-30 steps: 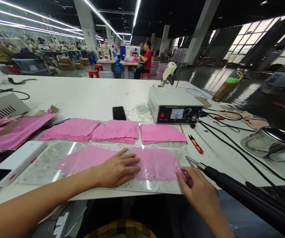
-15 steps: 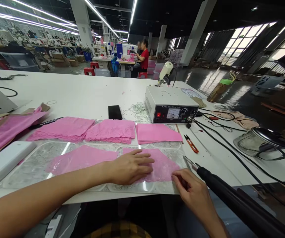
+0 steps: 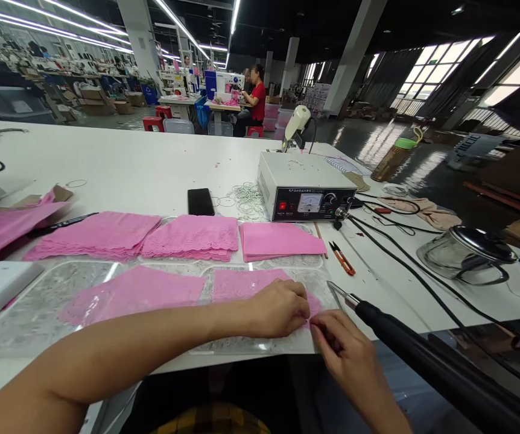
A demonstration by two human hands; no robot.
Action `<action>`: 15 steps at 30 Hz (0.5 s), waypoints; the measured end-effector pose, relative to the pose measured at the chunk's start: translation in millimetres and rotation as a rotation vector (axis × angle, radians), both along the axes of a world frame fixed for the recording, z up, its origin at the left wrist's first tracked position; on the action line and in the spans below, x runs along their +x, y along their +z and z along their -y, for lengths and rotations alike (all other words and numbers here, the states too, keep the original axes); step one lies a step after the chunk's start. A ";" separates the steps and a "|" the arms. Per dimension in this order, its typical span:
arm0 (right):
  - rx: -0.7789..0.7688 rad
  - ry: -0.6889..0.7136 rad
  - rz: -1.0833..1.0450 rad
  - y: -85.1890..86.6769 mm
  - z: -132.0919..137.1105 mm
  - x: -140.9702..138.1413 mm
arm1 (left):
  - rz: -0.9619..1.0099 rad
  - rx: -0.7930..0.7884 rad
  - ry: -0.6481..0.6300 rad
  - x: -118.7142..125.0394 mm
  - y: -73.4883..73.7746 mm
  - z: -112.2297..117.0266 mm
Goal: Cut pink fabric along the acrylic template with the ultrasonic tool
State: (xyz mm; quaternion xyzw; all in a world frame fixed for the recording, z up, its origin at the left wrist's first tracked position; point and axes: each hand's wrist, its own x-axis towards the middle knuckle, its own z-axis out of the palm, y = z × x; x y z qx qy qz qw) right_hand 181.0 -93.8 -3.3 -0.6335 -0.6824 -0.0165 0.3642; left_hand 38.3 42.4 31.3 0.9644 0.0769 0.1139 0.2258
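Observation:
A pink fabric piece [image 3: 246,283] lies on a clear plastic template [image 3: 160,339] near the table's front edge. My left hand [image 3: 282,308] reaches across it with curled fingers, closed at the piece's lower right corner. Close beside it, almost touching, my right hand [image 3: 344,352] pinches the edge of the same corner between thumb and forefinger. The fingertips partly hide that corner. To the left, a second pink piece [image 3: 146,286] lies flat under clear plastic. Just right of my right hand is a black-handled tool with a metal tip [image 3: 355,301].
Behind the template lie pink fabric stacks [image 3: 190,236], a phone [image 3: 201,202] and orange-handled thread snips [image 3: 342,259]. A control box [image 3: 307,187] with cables stands further back. A lidded glass cup [image 3: 466,256] is at right, a white device [image 3: 4,292] at left. A person in red sits beyond.
My left hand has slid right along the fabric, and its flat, spread fingers have curled in beside my right hand. My right hand stays at the corner. The view has shifted slightly.

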 end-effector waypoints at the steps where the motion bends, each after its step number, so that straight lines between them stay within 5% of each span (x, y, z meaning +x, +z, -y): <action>1: 0.003 0.001 0.002 -0.5 0.3 -0.3 | -0.008 -0.003 0.014 1.6 -1.2 1.2; 15: 0.053 0.000 -0.065 -5.3 0.3 -1.2 | -0.064 0.069 0.072 3.5 -4.7 7.9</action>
